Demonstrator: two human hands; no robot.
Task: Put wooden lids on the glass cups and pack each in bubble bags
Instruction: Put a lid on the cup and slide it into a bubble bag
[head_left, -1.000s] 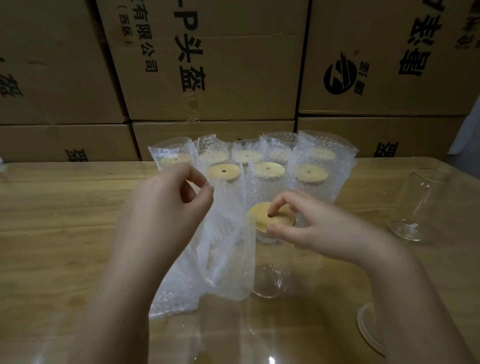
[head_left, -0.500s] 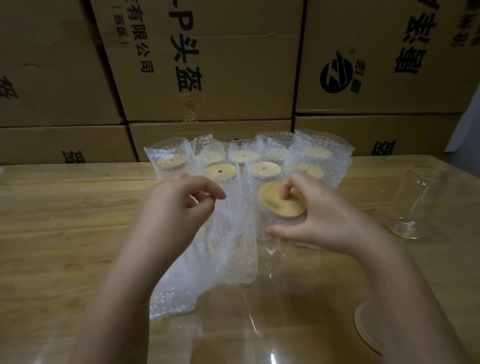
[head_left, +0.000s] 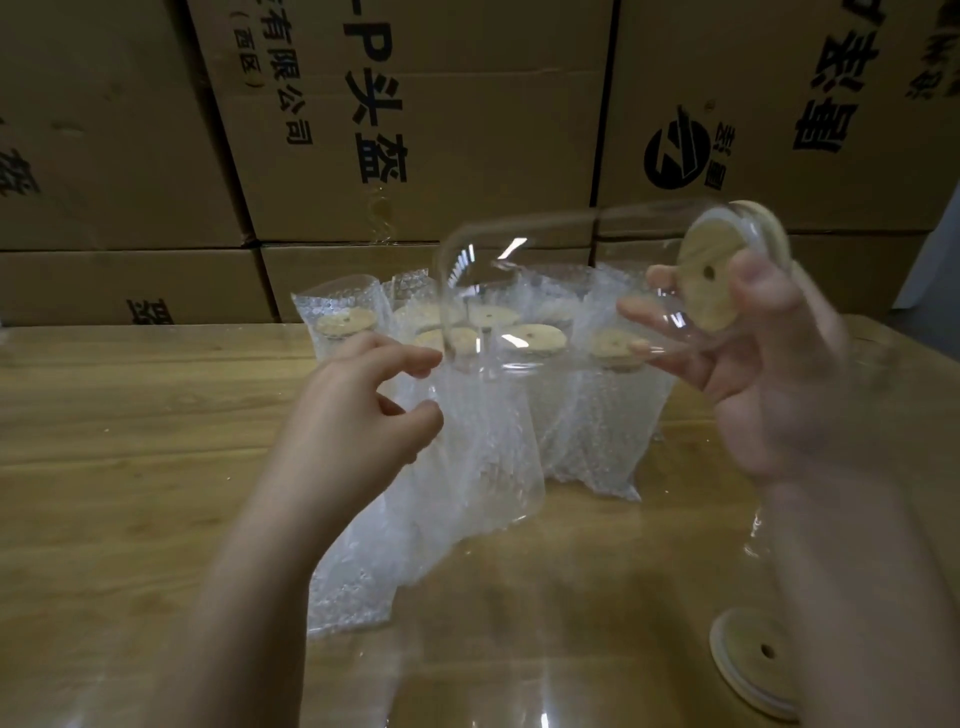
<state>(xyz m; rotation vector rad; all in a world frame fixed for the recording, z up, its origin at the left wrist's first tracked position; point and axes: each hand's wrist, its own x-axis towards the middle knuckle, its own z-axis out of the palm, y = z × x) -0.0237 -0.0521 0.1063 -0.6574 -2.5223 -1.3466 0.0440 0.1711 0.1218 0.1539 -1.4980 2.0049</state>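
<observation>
Cup (head_left: 545, 249) 1, right fingers (head_left: 691, 364) gripping | bag (head_left: 483, 457) 1, left fingers (head_left: 410, 358) pinching | spare lid (head_left: 753, 660) 1

The left hand (head_left: 358, 415) and right hand (head_left: 769, 384) are bare. The left forearm (head_left: 249, 597) and right forearm (head_left: 857, 597) run bare to the bottom edge. The right hand is blurred. The left is sharper, its knuckles plain.

Probably a warehouse or packing room: stacked cardboard cartons (head_left: 467, 119) with printed black lettering and a logo walling the back, a wooden worktop (head_left: 119, 426) in front, a cluster of bagged cups (head_left: 602, 415) standing on it.
</observation>
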